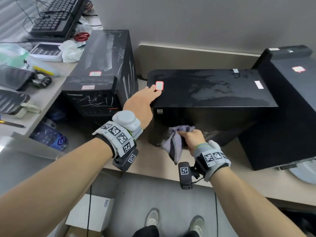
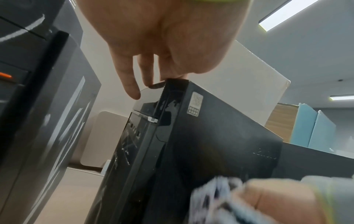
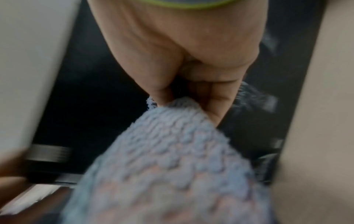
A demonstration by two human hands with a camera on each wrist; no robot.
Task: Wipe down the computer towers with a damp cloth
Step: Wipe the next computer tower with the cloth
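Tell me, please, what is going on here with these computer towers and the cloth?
A person is wiping the middle tower, which stands on the desk between two other black towers. The left hand rests with straight fingers on its top front corner, steadying it. The right hand grips a bunched grey cloth against the tower's near side, low down. The top panel shows damp streaks.

Grey wall point(image 1: 205, 23), beige desk point(image 1: 256, 182), apparently grey floor point(image 1: 136, 194).

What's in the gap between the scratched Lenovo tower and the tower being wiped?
In the head view, only the left hand crosses it; below lies bare desk.
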